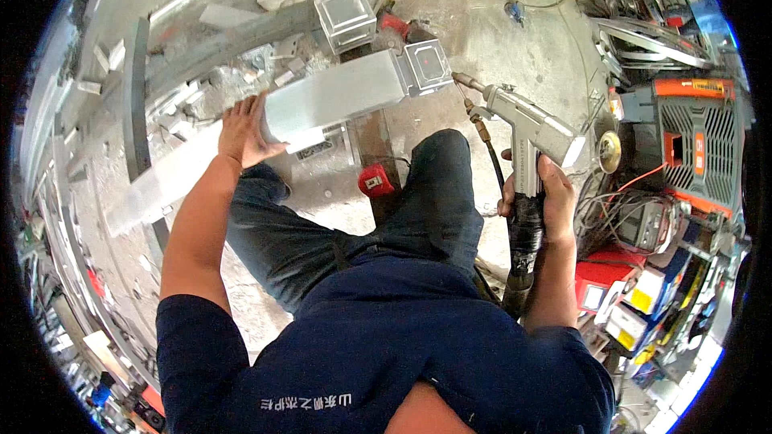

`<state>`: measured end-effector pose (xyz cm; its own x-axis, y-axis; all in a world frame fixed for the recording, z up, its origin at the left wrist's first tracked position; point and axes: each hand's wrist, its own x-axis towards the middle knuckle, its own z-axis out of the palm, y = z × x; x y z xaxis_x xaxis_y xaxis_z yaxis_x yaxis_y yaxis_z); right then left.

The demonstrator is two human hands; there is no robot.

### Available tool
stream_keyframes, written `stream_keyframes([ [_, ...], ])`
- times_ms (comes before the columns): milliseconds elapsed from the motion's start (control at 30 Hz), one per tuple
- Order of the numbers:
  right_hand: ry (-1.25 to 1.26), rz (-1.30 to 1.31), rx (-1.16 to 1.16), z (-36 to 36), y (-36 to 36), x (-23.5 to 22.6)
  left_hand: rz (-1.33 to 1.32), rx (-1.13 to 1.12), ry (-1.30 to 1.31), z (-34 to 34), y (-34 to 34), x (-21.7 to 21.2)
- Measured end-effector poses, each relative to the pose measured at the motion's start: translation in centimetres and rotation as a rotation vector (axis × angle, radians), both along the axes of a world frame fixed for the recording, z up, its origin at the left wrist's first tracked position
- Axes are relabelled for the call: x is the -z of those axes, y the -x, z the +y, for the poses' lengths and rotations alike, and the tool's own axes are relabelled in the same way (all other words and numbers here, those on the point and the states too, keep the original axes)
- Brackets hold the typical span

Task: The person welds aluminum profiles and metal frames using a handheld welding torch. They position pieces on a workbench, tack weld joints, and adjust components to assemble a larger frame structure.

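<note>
A long silvery metal post [338, 92] lies slantwise ahead of me, running from the lower left up toward the right. My left hand [241, 130] is wrapped over it near its middle, thumb on the near side and fingers on the far side. At the post's right end is a square plate [428, 67] with a rectangular outline. In my right hand [555, 193] is a grey handheld welding gun [527, 116], gripped by its black-wrapped handle. Its nozzle points left, close to the plate's right edge. A thin wire-feed tube [486, 141] hangs under the nozzle.
A boxy metal piece [346, 18] stands beyond the post. Below the post sits a red block-like tool [376, 181] by my knees. Metal offcuts [189, 96] litter the floor at left. An orange-and-grey machine [698, 145], cables and boxes crowd the right side.
</note>
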<state>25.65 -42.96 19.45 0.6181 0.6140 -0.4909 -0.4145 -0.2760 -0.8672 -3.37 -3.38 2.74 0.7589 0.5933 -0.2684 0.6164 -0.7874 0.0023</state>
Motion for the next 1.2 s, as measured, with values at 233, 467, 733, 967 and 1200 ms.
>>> stream_keyframes([
  [233,-0.021,0.046,0.094,-1.6,0.3,-0.3,0.150,0.107,0.094,0.2,-1.8,-2.8],
  [467,-0.045,0.020,0.151,-2.7,0.4,-1.0,0.089,0.066,0.420,5.3,-1.5,-1.3],
  [733,-0.076,0.018,0.177,-2.7,1.0,-1.1,-0.075,0.023,0.439,4.9,-0.9,-2.2],
  [967,-0.092,0.036,0.158,-2.7,1.0,-0.9,-0.209,-0.170,0.088,-0.2,1.2,-1.2],
  [1200,-0.068,0.009,0.149,-3.4,1.3,-0.8,0.145,0.134,-0.100,-2.9,1.9,-3.1],
])
